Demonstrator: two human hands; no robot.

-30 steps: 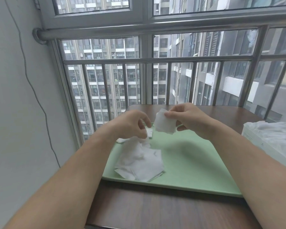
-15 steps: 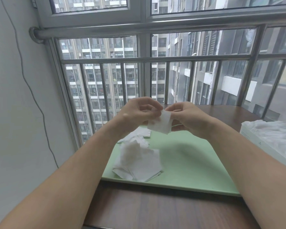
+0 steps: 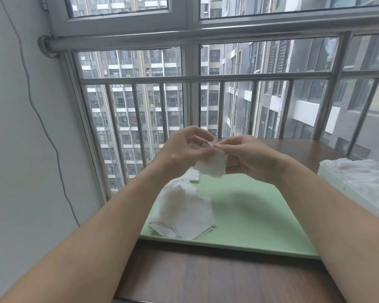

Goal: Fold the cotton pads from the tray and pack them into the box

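Holding one cotton pad (image 3: 212, 166) in the air above the far part of the green tray (image 3: 260, 215), pinched along its top edge between the left hand (image 3: 184, 149) and the right hand (image 3: 247, 156). Both hands curled, fingertips meeting on the pad. Hanging free and slightly skewed below the pinch. Probably mid-fold; cannot tell whether already doubled over.

Heaped loosely on the tray's left side, reaching almost to its near edge: the remaining pads (image 3: 184, 211), with a stray one just beyond the heap toward the far edge. Standing at the right edge of the tabletop (image 3: 206, 278), well apart from both hands: the box (image 3: 337, 189), topped with something white and crumpled.

Judging by the droop: very light, soft and limp, unlikely to keep a crease unaided. Best taken by fingertips at two corners of one edge, then pressed along the fold. Likely to cling within the heap, so better lifted singly from a loose corner.
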